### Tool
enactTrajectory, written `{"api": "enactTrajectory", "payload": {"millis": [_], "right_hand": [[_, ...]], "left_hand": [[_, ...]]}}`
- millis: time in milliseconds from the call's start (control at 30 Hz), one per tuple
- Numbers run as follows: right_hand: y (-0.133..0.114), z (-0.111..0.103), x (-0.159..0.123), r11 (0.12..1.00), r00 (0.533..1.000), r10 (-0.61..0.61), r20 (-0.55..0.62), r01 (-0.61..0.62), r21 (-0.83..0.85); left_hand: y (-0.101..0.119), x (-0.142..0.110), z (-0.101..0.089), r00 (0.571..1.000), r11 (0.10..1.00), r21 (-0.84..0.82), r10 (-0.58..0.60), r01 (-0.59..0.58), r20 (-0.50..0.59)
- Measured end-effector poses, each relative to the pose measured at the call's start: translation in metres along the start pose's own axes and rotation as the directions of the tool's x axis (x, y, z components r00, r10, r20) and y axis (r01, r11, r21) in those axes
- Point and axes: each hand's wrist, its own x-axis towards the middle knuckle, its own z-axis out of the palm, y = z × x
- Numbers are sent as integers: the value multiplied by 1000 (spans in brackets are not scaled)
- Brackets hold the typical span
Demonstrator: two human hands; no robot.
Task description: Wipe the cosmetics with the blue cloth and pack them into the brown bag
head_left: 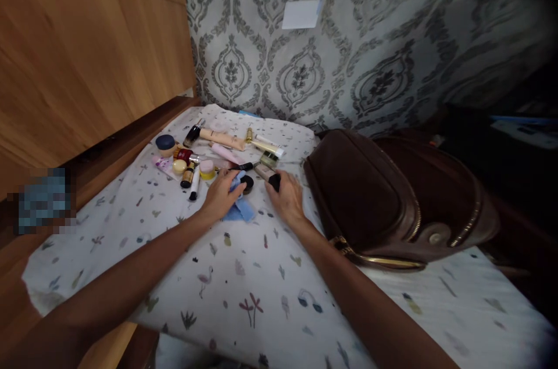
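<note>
My left hand [221, 192] is closed on a light blue cloth [241, 210], which hangs out below the fingers. A round black item [247, 184], perhaps a jar lid or compact, sits against the cloth at my fingertips; whether I grip it too is unclear. My right hand [286, 197] wraps round a small bottle [264, 171] with a black cap, lying low over the cloth-covered surface. Close by are a jar with a pink lid [207, 168], a white brush with dark bristles [194, 184], a small dark bottle [187, 176] and a pink tube [226, 154].
Farther back lie a beige tube [222, 138], a black bottle [194, 133] and a dark-lidded jar [165, 144]. A brown leather bag [361, 194] with gold zips stands at the right. A wooden cabinet [96, 49] borders the left, and a patterned wall [300, 75] rises behind.
</note>
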Motion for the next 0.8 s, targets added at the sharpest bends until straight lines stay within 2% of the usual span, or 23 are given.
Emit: {"api": "enactTrajectory", "payload": {"millis": [67,167,333,433,533,800], "right_hand": [[4,1,2,1000,999,10,52,-11,21],[6,-1,2,994,1000,-14,26,11,106],[4,-5,-1,953,997,40,62,-57,297],[5,-8,-7,931,997,42,66,-63,359],[9,-13,-16,907,996,27,88,-62,418],[11,-22,-36,884,993,64,102,-104,455]], "left_hand": [[-2,0,1,1000,1000,12,-1,1,-7],[0,0,0,1000,1000,26,17,-17,-12],[11,-5,-2,998,993,104,62,-64,24],[13,-6,0,998,985,167,41,-50,52],[11,-5,1,999,987,160,25,-28,24],[6,-4,-1,999,991,132,20,-17,-25]]}}
